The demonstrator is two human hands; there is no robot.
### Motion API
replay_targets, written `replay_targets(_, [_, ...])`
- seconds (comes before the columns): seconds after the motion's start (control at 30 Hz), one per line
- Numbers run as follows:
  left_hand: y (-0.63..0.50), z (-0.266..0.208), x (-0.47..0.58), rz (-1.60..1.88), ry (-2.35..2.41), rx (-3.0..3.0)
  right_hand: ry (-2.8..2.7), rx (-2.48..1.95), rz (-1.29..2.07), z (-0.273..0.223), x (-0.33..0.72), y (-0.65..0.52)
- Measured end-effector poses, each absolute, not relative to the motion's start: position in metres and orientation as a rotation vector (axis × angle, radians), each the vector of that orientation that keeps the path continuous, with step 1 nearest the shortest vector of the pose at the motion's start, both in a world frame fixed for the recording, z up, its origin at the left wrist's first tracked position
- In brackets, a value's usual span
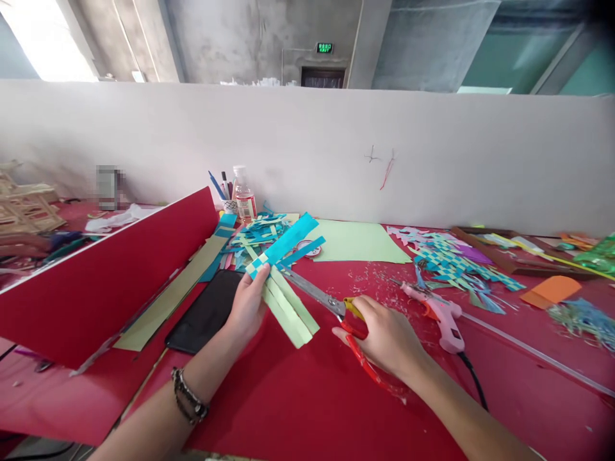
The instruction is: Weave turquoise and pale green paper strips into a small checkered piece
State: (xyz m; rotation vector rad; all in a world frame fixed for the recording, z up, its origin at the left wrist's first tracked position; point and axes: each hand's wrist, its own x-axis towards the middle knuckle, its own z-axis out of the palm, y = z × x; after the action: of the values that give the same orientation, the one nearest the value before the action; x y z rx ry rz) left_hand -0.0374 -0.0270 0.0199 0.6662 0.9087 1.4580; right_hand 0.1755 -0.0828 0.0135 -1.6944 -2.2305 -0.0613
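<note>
My left hand [248, 302] pinches a woven paper piece [283, 307] made of blue and pale green strips, held up above the red table. Its blue strips point up and right, the green ones down and right. My right hand [387, 333] grips a pair of scissors [323, 298] by their red and yellow handles. The blades reach left to the paper beside my left fingers, and their tips are hidden behind or among the strips. A black tablet-like slab [204, 314] lies beneath my left hand. To the right of my right hand rests a pink glue gun [444, 317].
A red upright board [120, 275] stands at left. Long paper strips [177, 288], a strip pile [262, 234], a bottle [245, 198] and green sheets [358, 240] lie farther back. Woven pieces [456, 259] and an orange paper shape [550, 291] sit at right. Another person's hand [24, 246] shows far left.
</note>
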Motion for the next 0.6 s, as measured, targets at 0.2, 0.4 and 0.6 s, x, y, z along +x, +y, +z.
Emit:
replay_targets(0.2, [-0.0301, 0.0197, -0.0333, 1.450, 0.873, 0.739, -2.229, -1.646, -0.089, 0.0162, 0.1775, -0.0830])
replay_targets(0.4, [-0.0301, 0.0158, -0.0340, 1.438, 0.843, 0.798, -2.241, -1.599, -0.056, 0.0184, 0.1775, -0.0830])
replay_targets(0.6, [-0.0310, 0.0188, -0.0359, 1.438, 0.801, 0.775, -2.207, -1.623, -0.055, 0.0169, 0.1797, -0.0832])
